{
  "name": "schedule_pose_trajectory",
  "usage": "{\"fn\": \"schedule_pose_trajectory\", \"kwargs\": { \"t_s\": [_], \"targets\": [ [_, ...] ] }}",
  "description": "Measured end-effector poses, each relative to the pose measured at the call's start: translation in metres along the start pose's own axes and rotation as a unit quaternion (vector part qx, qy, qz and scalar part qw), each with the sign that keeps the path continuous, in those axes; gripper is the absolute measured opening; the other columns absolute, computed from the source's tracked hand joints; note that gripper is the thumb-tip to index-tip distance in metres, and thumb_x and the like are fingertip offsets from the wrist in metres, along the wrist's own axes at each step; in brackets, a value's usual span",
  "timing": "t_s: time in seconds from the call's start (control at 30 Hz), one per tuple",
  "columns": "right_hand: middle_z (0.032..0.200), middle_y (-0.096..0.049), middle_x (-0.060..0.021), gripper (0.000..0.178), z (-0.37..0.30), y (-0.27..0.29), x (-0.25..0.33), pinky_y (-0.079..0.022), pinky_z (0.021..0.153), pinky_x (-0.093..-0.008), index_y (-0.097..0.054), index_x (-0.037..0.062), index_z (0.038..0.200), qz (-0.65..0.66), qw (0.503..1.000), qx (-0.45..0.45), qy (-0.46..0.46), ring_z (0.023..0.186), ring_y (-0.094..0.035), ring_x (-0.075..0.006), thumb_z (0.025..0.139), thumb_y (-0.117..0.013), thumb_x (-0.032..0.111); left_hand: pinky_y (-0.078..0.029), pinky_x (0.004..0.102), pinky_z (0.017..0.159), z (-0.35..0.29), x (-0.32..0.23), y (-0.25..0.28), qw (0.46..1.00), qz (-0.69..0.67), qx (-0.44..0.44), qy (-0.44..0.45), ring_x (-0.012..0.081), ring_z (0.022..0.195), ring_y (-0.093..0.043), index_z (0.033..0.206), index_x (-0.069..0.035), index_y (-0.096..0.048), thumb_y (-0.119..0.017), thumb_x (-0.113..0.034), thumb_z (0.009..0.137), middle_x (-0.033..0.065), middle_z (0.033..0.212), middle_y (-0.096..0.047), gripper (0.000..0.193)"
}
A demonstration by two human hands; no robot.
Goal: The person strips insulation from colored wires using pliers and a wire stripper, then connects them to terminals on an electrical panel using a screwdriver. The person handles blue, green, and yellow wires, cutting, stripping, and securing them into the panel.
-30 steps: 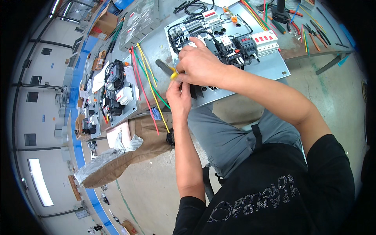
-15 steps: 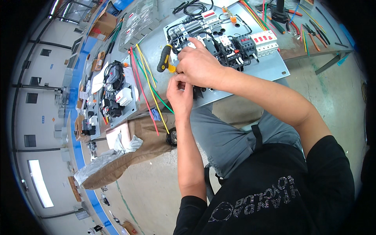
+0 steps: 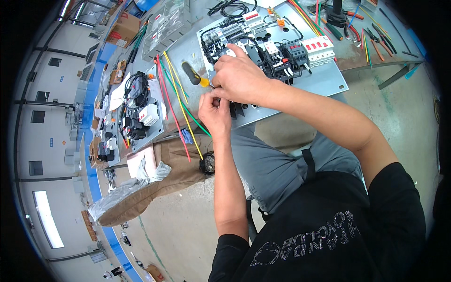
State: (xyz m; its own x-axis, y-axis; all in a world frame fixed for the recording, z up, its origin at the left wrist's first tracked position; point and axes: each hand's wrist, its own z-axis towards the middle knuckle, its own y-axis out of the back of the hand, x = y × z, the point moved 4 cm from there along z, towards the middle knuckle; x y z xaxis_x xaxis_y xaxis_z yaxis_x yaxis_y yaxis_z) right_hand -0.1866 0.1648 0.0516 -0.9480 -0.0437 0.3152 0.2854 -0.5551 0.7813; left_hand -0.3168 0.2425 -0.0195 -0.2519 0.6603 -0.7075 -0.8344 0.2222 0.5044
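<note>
My right hand (image 3: pixel 240 79) reaches over the left part of a metal mounting plate (image 3: pixel 329 75) carrying electrical parts. Its fingers are closed and bent down, and their tips are hidden. Just below it, my left hand (image 3: pixel 215 114) pinches with thumb and fingers at the plate's near left edge. Both hands' fingertips meet, and what they hold is too small or covered to name. A screwdriver (image 3: pixel 191 74) with a dark grey and yellow handle sticks out to the left beside them; its shaft is hidden. A white breaker with red switches (image 3: pixel 318 49) sits at the plate's right.
Red, yellow and green wires (image 3: pixel 181 108) hang over the table edge at left. Another panel with components (image 3: pixel 141 115) lies farther left, beside a person's brown-trousered leg (image 3: pixel 155 192). Pliers (image 3: pixel 376 44) and other hand tools lie at the far right. A cardboard box (image 3: pixel 124 29) stands behind.
The screwdriver's handle has swung left and downward, its yellow end staying near my right fingers. My hands keep almost the same place and grip.
</note>
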Motion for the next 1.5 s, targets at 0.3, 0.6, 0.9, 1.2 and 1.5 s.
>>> {"fn": "schedule_pose_trajectory", "kwargs": {
  "t_s": [0.3, 0.6, 0.9, 1.2, 1.5],
  "targets": [
    [0.093, -0.075, -0.0119, 0.019, 0.003, -0.005, -0.003, -0.027, 0.121, -0.0619, -0.080, 0.0051, 0.081, -0.007, 0.999, 0.033, 0.007, 0.104, -0.068, -0.0295, 0.080, -0.069, 0.021, -0.042, 0.0494, 0.107, -0.017, -0.022, 0.012, 0.982, 0.120, 0.063, -0.131, 0.0408, 0.126, -0.052, 0.130, -0.001, -0.061, -0.074, -0.010, 0.085, 0.0199, 0.138, -0.057, 0.047],
    [0.097, -0.073, -0.0108, 0.029, 0.002, -0.003, 0.007, -0.019, 0.122, -0.0680, -0.079, 0.0033, 0.086, -0.012, 0.999, 0.048, 0.015, 0.119, -0.062, -0.0281, 0.087, -0.064, 0.028, -0.039, 0.0514, 0.114, -0.009, -0.011, 0.006, 0.979, 0.127, 0.114, -0.108, 0.0449, 0.138, -0.047, 0.131, 0.002, -0.059, -0.074, -0.004, 0.083, 0.0243, 0.147, -0.052, 0.051],
    [0.091, -0.069, -0.0095, 0.027, 0.007, -0.001, 0.010, -0.026, 0.118, -0.0695, -0.082, 0.0082, 0.086, -0.008, 0.997, 0.080, -0.002, 0.115, -0.063, -0.0292, 0.084, -0.078, 0.035, -0.046, 0.0493, 0.107, -0.011, -0.007, -0.005, 0.976, 0.171, 0.134, 0.007, 0.0449, 0.128, -0.055, 0.124, 0.003, -0.063, -0.075, -0.002, 0.084, 0.0224, 0.140, -0.058, 0.042],
    [0.091, -0.073, -0.0114, 0.023, 0.008, -0.011, 0.009, -0.026, 0.118, -0.0701, -0.080, 0.0053, 0.082, -0.038, 0.998, 0.013, 0.043, 0.112, -0.064, -0.0303, 0.084, -0.072, 0.027, -0.047, 0.0473, 0.108, -0.011, -0.010, -0.003, 0.981, 0.162, 0.094, -0.054, 0.0426, 0.134, -0.054, 0.137, 0.000, -0.056, -0.073, 0.001, 0.084, 0.0202, 0.149, -0.054, 0.056],
    [0.095, -0.074, -0.0125, 0.029, 0.010, -0.011, 0.009, -0.022, 0.122, -0.0657, -0.081, 0.0033, 0.088, -0.040, 0.994, 0.096, 0.040, 0.131, -0.058, -0.0313, 0.087, -0.068, 0.029, -0.053, 0.0482, 0.101, -0.014, -0.012, 0.001, 0.991, 0.113, 0.074, -0.016, 0.0459, 0.125, -0.060, 0.135, -0.001, -0.058, -0.074, -0.004, 0.086, 0.0230, 0.150, -0.053, 0.051]
  ]
}}
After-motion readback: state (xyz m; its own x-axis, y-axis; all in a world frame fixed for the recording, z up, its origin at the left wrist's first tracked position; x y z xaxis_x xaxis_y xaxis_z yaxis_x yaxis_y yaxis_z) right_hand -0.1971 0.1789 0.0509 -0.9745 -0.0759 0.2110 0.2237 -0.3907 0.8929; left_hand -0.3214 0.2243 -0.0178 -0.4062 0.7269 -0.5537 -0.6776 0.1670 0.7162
